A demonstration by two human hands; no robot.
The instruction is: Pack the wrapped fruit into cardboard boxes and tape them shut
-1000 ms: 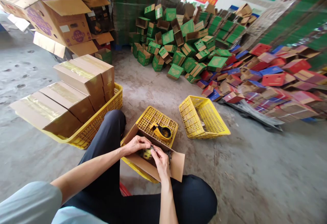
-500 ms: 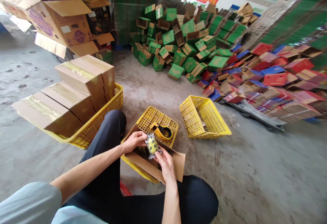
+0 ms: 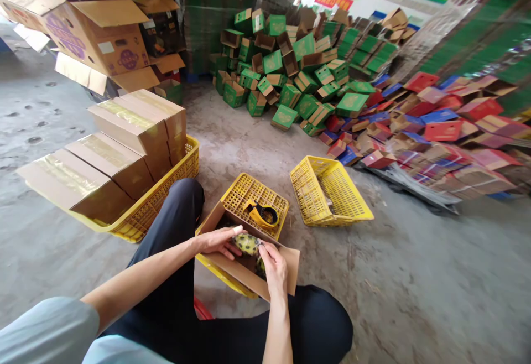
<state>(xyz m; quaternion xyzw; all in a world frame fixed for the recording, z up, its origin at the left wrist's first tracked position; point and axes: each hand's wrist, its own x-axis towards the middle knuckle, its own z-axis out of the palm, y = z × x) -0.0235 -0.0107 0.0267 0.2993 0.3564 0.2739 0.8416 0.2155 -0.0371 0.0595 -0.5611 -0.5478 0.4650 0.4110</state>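
I sit on the floor with an open brown cardboard box [image 3: 286, 275] in front of my knees, resting on an upturned yellow crate [image 3: 253, 195]. My left hand [image 3: 218, 240] and my right hand [image 3: 274, 267] both grip a small yellow-green packet wrapped in clear film [image 3: 245, 243], held lying across the box's mouth. More such packets seem to lie inside the box, mostly hidden by my hands. A yellow tape dispenser [image 3: 263, 214] lies on the crate just beyond the box.
To my left a yellow crate [image 3: 166, 195] holds several taped brown cartons [image 3: 103, 156]. Another yellow crate [image 3: 329, 190] lies on the concrete to the right. Heaps of green boxes [image 3: 290, 65] and red and blue boxes [image 3: 435, 126] lie farther back.
The packet was lifted out of the box and held upright half a second ago; now it is turned flat and lowered to the box's mouth, both hands still on it.
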